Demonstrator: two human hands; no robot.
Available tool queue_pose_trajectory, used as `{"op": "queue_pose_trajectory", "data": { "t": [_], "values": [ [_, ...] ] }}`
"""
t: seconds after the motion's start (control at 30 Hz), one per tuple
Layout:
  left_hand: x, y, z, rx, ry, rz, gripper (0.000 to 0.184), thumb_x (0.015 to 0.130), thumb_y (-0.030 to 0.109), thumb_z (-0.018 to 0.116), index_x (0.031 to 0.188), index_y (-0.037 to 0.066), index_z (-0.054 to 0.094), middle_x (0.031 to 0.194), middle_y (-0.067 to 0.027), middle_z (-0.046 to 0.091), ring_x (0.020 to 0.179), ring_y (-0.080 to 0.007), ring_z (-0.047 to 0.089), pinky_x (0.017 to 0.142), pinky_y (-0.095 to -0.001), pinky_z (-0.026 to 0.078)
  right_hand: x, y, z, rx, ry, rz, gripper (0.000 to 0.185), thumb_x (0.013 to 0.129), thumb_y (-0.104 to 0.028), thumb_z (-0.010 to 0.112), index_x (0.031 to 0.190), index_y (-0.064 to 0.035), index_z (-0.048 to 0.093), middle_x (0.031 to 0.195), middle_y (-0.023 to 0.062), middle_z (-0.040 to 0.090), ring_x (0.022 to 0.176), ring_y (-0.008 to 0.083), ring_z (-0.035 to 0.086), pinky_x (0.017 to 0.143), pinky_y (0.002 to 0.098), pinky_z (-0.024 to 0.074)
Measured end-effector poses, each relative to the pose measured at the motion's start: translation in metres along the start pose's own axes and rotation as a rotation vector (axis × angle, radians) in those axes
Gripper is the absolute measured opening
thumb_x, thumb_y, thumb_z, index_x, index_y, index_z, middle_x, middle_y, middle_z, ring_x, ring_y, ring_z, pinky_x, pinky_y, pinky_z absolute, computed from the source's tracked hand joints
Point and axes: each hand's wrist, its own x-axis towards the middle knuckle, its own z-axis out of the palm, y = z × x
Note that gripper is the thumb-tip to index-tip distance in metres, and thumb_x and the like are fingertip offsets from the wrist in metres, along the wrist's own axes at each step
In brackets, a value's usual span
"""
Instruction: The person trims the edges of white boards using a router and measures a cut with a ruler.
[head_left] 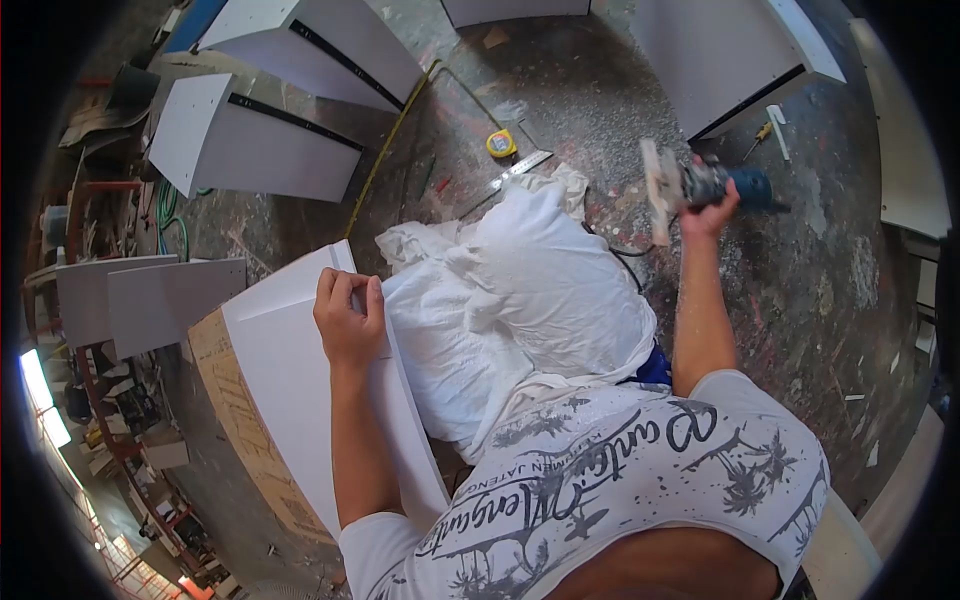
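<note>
My right hand [712, 208] is closed around a blue-and-grey trim router [745, 190] with a pale wooden base [656, 190]. It is held out to the right, above the floor, slightly blurred. My left hand [349, 310] has its fingers curled over the edge of a white panel [290, 400], which lies along my left side. Brown cardboard [240, 420] shows along that panel's outer edge. Between my hands, a white cloth [520, 280] covers my lap and legs. The router's dark cord [628, 252] runs toward the cloth.
Ahead lie a yellow tape measure [501, 144], a metal square [522, 170] and a screwdriver [757, 141]. White cabinet boxes with black rails stand at the front left [270, 140] and front right [720, 60]. More panels [175, 300] lean at the left. The floor [790, 320] is dusty.
</note>
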Motion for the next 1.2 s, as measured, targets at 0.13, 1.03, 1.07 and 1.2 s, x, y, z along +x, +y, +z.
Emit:
{"op": "queue_pose_trajectory", "data": {
  "t": [0.13,1.03,1.07,1.2],
  "values": [
    [0.016,-0.008,0.003,-0.047,-0.005,0.082,0.018,0.091,0.01,0.071,0.081,-0.003,0.063,0.079,-0.0128,0.055,0.07,-0.0297,0.058,0.066,-0.0385,0.047,-0.01,0.028,0.136,-0.048,-0.251,-0.113,0.065,0.089,-0.047,0.063,0.133,0.0001,0.058,0.124,0.0175,0.069,0.113,0.029,0.067,0.1,0.0429,0.054],
    [0.082,0.122,-0.014,-0.377,0.541,0.69,0.062,0.075,0.033,0.089,0.129,0.013,0.064,0.126,-0.0155,0.061,0.109,-0.0367,0.065,0.093,-0.0463,0.055,-0.171,0.137,0.313,0.228,-1.259,0.62,0.062,0.095,-0.042,0.075,0.146,-0.0192,0.048,0.144,0.0052,0.055,0.135,0.0206,0.055,0.116,0.0401,0.0475],
    [0.082,0.122,-0.008,-0.375,0.556,0.693,0.063,0.076,0.033,0.088,0.13,0.013,0.064,0.126,-0.0161,0.061,0.109,-0.037,0.064,0.093,-0.0464,0.055,-0.165,0.142,0.31,0.246,-1.272,0.604,0.063,0.094,-0.044,0.075,0.146,-0.0203,0.048,0.144,0.0051,0.055,0.136,0.0214,0.054,0.118,0.0413,0.0456],
    [0.088,0.118,0.004,-0.388,0.581,0.698,0.062,0.077,0.034,0.087,0.13,0.013,0.065,0.127,-0.0173,0.059,0.112,-0.0373,0.062,0.096,-0.0477,0.054,-0.137,0.164,0.304,0.343,-1.324,0.659,0.067,0.093,-0.046,0.077,0.147,-0.0226,0.046,0.145,0.0039,0.053,0.139,0.0222,0.049,0.121,0.0447,0.0407]
  ]
}}
